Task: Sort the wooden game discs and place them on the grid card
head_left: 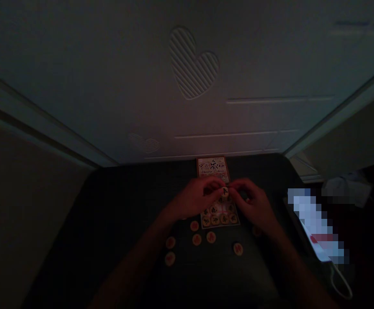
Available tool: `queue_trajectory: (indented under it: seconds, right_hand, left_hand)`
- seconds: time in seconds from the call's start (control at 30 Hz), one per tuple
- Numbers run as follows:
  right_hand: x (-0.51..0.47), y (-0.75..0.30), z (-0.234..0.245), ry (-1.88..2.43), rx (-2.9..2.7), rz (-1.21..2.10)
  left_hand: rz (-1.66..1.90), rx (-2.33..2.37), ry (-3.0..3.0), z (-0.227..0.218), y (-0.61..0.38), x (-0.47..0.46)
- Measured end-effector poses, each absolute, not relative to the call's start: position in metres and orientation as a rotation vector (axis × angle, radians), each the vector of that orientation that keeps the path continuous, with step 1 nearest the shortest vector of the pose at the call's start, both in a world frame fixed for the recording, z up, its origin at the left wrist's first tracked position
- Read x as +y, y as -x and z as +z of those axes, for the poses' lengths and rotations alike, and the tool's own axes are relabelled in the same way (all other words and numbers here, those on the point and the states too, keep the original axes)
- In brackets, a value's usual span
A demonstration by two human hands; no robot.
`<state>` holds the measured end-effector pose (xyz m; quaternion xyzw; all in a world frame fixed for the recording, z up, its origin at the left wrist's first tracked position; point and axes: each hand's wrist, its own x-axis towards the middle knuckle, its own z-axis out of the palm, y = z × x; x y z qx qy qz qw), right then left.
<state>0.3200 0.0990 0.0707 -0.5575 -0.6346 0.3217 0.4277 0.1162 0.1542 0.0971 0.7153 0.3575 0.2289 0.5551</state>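
Observation:
Between the fingertips of my left hand (198, 195) and my right hand (251, 199), a round Chinese chess piece (225, 192) with a black character is pinched from both sides. Both hands are closed on it, above a shallow box (220, 226) that holds several black-marked pieces in rows. The box's upper part is partly covered by my hands. Behind my fingers lies the printed Chinese chess lid (213, 165). Red-marked pieces lie loose on the table nearer to me, among them one piece (211, 237) just below the box and another piece (238, 249) to the right.
A dark table (125, 206) reaches to a pale panel (109, 86) with a raised heart at the back. To the right stands a lit, pixelated screen (318, 231) with a white cable (341, 285). More red-marked pieces (170, 258) lie left of centre. The scene is dim.

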Motion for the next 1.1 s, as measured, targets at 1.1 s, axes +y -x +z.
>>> queue_trajectory:
  seconds: [1.1]
  right_hand:
    - [0.105,-0.324,0.067,1.493,-1.583,0.731]
  left_hand:
    - [0.2,1.099,-2.268,0.079,-0.131,0.131]
